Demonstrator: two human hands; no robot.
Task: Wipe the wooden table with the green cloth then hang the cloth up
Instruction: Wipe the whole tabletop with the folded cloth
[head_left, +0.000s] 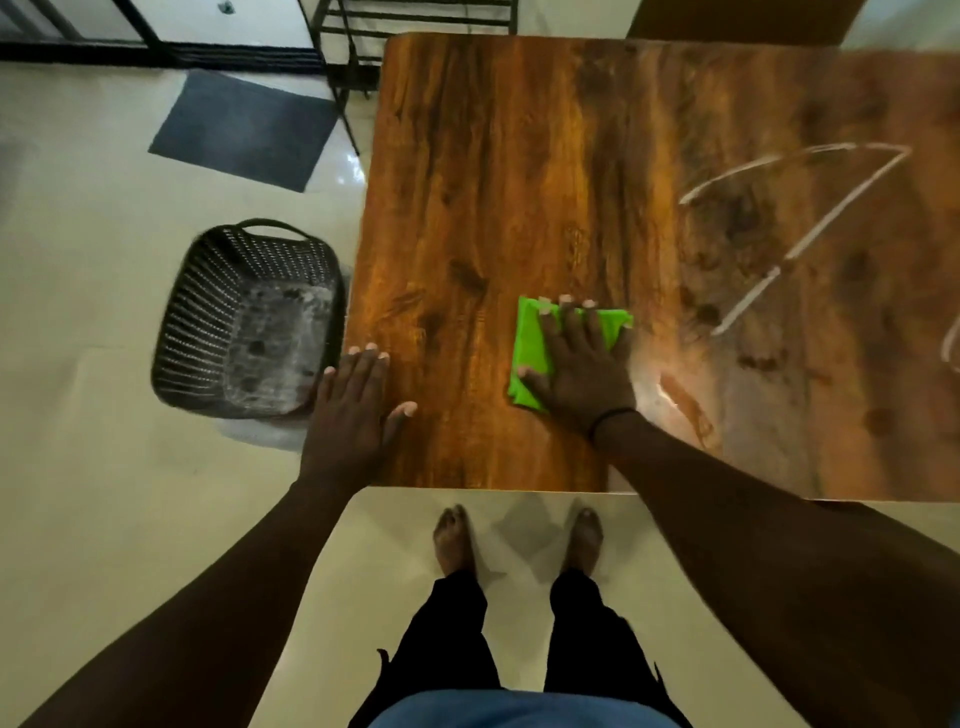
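The wooden table fills the upper middle and right of the head view. A folded green cloth lies flat on it near the front edge. My right hand presses down on the cloth with fingers spread, covering most of its right half. My left hand rests flat on the table's front left corner, fingers apart, holding nothing. White streaks show on the table's right part.
A dark woven basket stands on the pale floor just left of the table. A grey mat lies further back. A black metal rack stands behind the table's far left corner. My bare feet are below the front edge.
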